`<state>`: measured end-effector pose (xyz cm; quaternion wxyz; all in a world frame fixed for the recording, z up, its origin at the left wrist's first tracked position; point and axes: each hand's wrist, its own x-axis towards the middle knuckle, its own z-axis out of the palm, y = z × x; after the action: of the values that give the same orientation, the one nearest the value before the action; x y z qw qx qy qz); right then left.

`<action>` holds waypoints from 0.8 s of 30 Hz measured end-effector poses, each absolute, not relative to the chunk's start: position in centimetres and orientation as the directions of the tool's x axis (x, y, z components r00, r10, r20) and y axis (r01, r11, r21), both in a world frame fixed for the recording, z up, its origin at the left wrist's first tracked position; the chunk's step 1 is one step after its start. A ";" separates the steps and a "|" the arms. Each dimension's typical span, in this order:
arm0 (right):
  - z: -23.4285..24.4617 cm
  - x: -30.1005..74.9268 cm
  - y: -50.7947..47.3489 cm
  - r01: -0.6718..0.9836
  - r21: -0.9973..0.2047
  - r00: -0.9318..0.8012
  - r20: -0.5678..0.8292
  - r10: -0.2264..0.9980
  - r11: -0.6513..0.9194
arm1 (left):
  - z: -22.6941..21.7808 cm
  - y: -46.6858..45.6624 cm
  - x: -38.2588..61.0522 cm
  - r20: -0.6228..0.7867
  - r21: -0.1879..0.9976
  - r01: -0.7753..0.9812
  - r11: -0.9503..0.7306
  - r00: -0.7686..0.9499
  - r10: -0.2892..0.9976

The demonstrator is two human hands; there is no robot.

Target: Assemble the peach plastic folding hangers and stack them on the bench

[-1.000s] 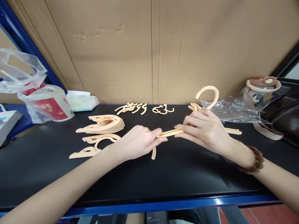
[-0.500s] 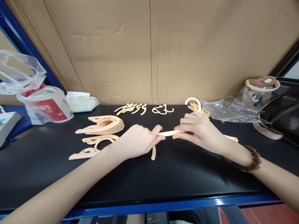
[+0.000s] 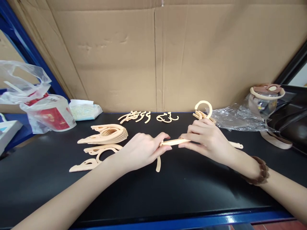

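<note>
Both of my hands grip a peach plastic hanger (image 3: 174,141) above the black table top (image 3: 153,188). My left hand (image 3: 141,150) pinches its left end, with a short piece hanging below the fingers. My right hand (image 3: 207,140) is closed around the hanger's middle, and the curved hook (image 3: 204,106) rises behind the knuckles. The hanger's right arm tip (image 3: 236,145) sticks out past my right wrist, which wears a brown bead bracelet (image 3: 260,171).
A stack of peach hanger halves (image 3: 109,133) and loose halves (image 3: 96,156) lie at the left. Small hook parts (image 3: 137,117) sit by the cardboard back wall. A plastic bag (image 3: 35,102), tissue pack (image 3: 84,110), crumpled clear film (image 3: 236,118) and a lidded cup (image 3: 265,99) flank the table.
The hanger's hook has swung down from high above my right hand to low behind the knuckles. Both hands stayed on the hanger; the view tilted slightly.
</note>
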<state>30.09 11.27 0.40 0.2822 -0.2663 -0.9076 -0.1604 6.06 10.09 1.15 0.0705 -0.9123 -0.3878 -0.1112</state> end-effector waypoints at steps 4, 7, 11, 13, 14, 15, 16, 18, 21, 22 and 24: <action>0.5 30.2 11.1 0.579 0.213 -0.699 0.627 0.344 0.787 | 1.6 10.0 5.9 0.256 -0.012 0.715 -0.699 0.678 0.689; 0.6 30.2 11.1 0.580 0.224 -0.700 0.629 0.339 0.783 | 1.7 9.8 6.0 0.232 0.005 0.708 -0.707 0.687 0.689; 0.5 30.2 11.1 0.570 0.229 -0.707 0.627 0.329 0.789 | 1.4 9.7 6.2 0.198 0.007 0.695 -0.719 0.704 0.683; 0.4 30.2 11.1 0.555 0.223 -0.712 0.627 0.318 0.801 | 1.1 9.7 6.2 0.183 -0.033 0.697 -0.716 0.709 0.681; 0.5 30.2 11.0 0.548 0.216 -0.713 0.626 0.316 0.808 | 1.0 9.7 6.2 0.177 -0.059 0.698 -0.714 0.711 0.680; 0.5 30.2 10.9 0.543 0.205 -0.713 0.624 0.319 0.814 | 0.8 9.7 6.2 0.173 -0.082 0.697 -0.713 0.714 0.678; 0.5 30.1 10.9 0.540 0.193 -0.713 0.622 0.323 0.819 | 0.8 9.7 6.2 0.170 -0.102 0.695 -0.712 0.717 0.676; 0.5 30.1 10.8 0.538 0.167 -0.711 0.616 0.339 0.826 | 0.6 9.8 6.1 0.172 -0.132 0.687 -0.714 0.726 0.666; 0.5 30.1 10.9 0.544 0.108 -0.708 0.592 0.386 0.832 | 0.5 9.9 6.1 0.182 -0.193 0.676 -0.711 0.737 0.651; 0.5 30.1 10.9 0.548 0.083 -0.707 0.579 0.407 0.833 | 0.5 9.9 6.1 0.184 -0.216 0.672 -0.708 0.741 0.646; 0.4 30.0 11.1 0.556 0.033 -0.705 0.549 0.449 0.831 | 0.4 9.9 6.1 0.191 -0.257 0.664 -0.702 0.747 0.636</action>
<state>30.04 11.05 0.44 0.2699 -0.2737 -0.9179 -0.0985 6.11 9.92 0.44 0.1562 -0.9215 -0.3527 -0.0439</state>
